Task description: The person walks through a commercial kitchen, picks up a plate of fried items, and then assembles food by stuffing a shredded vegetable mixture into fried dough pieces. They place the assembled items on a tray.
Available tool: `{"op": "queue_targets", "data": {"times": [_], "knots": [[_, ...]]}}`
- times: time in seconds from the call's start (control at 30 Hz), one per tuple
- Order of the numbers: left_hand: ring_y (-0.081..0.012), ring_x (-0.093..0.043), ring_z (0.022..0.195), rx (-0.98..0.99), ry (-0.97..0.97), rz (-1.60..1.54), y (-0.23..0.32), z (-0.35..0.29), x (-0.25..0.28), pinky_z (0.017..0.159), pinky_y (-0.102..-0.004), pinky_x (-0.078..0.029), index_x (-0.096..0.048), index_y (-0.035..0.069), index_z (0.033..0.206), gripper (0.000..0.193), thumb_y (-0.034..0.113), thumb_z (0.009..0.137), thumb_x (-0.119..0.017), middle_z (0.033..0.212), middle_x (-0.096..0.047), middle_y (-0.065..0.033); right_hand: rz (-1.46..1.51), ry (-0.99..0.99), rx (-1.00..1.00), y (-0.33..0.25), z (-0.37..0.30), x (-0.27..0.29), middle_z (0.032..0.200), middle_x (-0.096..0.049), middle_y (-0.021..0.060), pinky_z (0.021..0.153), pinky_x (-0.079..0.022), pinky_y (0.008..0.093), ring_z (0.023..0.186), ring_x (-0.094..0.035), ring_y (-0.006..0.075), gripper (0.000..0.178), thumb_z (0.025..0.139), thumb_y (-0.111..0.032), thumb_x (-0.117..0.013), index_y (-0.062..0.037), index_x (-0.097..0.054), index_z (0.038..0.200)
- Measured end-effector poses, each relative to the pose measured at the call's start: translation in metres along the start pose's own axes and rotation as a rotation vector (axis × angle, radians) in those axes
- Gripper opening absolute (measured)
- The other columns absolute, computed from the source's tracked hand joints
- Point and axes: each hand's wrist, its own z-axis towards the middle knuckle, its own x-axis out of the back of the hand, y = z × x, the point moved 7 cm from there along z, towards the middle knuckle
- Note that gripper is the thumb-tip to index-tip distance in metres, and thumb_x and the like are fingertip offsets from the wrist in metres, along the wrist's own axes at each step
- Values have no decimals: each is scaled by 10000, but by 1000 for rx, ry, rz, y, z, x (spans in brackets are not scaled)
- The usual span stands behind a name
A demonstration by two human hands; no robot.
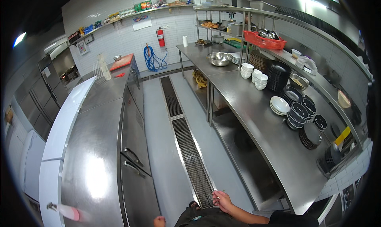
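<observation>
My right hand hangs above the floor drain at the lower edge, in front of my dark clothing. Its fingers are curled together; whether something small is pinched at the fingertips is too fine to see. Low beside the steel counter's drawers, my left hand is mostly cut off by the picture's edge. Its visible fingers are curled in, and the inside of that hand is hidden. Neither hand touches a counter. The slotted floor drain runs away from my feet between two steel work surfaces.
On the right steel table stand white bowls, stacked black plates and a steel bowl. A red basket sits on the shelf above. The left counter holds a spray bottle and red cutting board. A blue hose hangs ahead.
</observation>
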Motion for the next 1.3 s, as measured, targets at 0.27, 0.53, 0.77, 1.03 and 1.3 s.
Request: {"op": "queue_targets", "data": {"times": [0.27,0.53,0.77,1.03,1.3], "knots": [[-142,-686,723,52,-77,-57,245,315,-32,704,-298,-539,-683,21,965,162,179,934,-668,823,-702,-48,-444,-43,354,-126,99,-70,899,-665,26,644,-500,247,718,-636,118,320,1011,-348,-611,-37,-646,1080],[-171,-686,707,100,-125,7,229,483,-103,699,-324,-545,-692,24,960,219,239,919,-683,795,-706,-65,-1091,-851,207,-252,293,-192,1409,-527,182,1140,-340,389,1371,-445,301,714,988,-641,-468,-80,-551,1421],[-242,-617,942,699,-228,70,131,481,-98,881,-393,-484,-611,43,1076,329,349,970,-552,986,-678,-95,-940,-1327,91,-334,425,-232,1626,-304,94,1245,-148,431,1520,-172,311,555,1079,-445,-344,-141,-413,1538],[-216,-636,769,893,-204,-17,156,649,-116,735,-377,-509,-645,27,939,274,300,919,-628,840,-678,-88,-899,-1078,-50,-425,583,-306,1593,-374,113,1218,-215,347,1518,-220,246,467,1079,-324,-442,-47,-527,1446],[-190,-655,595,383,-142,19,322,1056,-111,589,-361,-535,-678,11,802,251,251,869,-704,695,-677,-81,-841,-584,227,-578,720,-431,1168,-682,89,932,-483,295,1070,-627,148,253,920,-241,-752,6,-708,948]]}}
